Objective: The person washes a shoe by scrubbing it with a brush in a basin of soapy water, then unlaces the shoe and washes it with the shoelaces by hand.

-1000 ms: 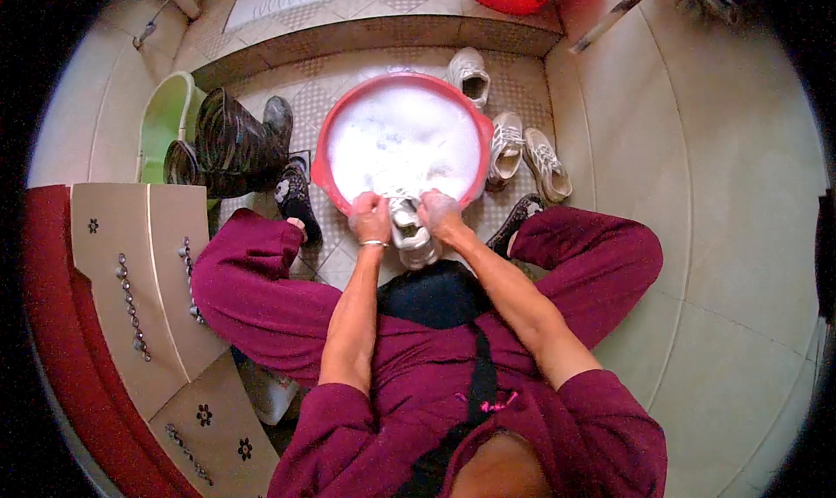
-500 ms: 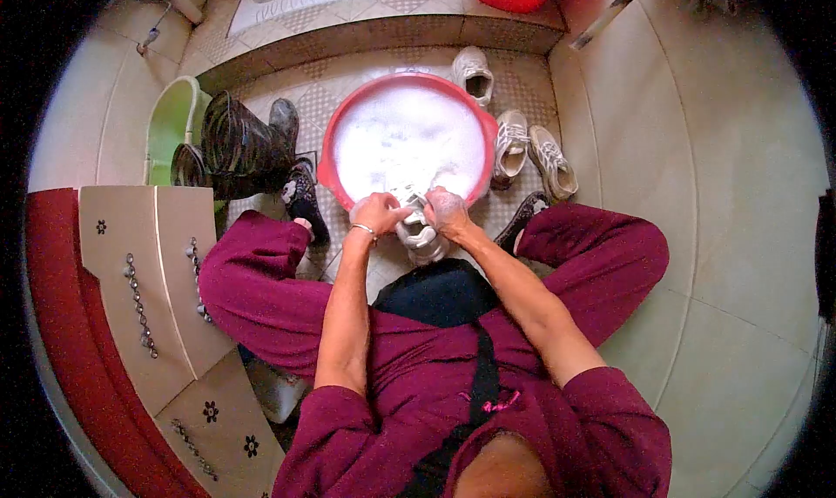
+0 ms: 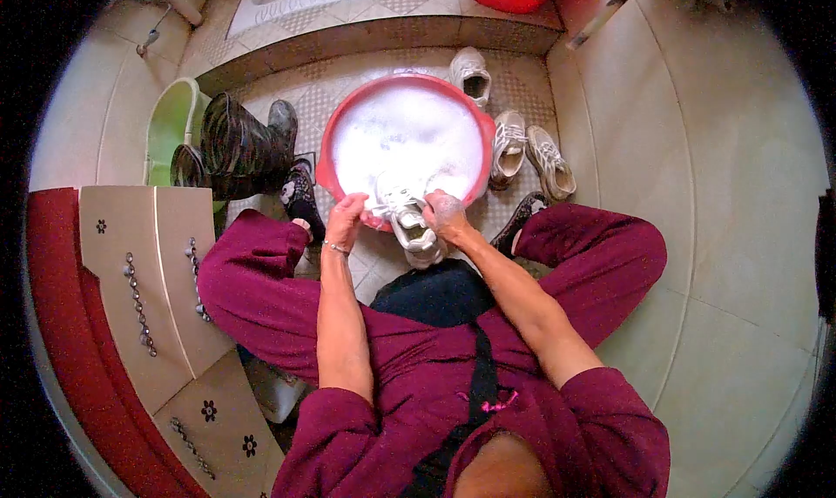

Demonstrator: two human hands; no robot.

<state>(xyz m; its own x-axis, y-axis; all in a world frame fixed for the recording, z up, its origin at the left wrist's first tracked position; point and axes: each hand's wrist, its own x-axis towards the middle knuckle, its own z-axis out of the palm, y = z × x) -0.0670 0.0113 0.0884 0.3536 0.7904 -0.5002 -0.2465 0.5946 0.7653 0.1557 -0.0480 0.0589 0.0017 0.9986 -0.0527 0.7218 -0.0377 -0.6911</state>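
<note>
A white lace-up sneaker point(image 3: 413, 228) rests on the near rim of a red basin point(image 3: 327, 141), its toe over the suds and its heel toward me. My left hand point(image 3: 347, 221) is just left of the sneaker, fingers pinched on a white shoelace point(image 3: 380, 211) drawn out to the side. Against the sneaker's right side, my right hand point(image 3: 447, 214) is closed on it near the lacing, with foam on its back. White foam point(image 3: 405, 132) fills the basin and hides what lies beneath.
Right of the basin stand several other shoes: one white shoe point(image 3: 471, 76) behind, a sneaker point(image 3: 509, 145) and another sneaker point(image 3: 550, 163). Dark boots point(image 3: 237, 141) and a green tub point(image 3: 171, 119) are at left, beside a drawer cabinet point(image 3: 131, 211). A raised step point(image 3: 366, 41) runs behind.
My left hand has moved left, away from the sneaker's opening, pulling the shoelace outward. More of the sneaker's lacing shows. My right hand stays about where it was.
</note>
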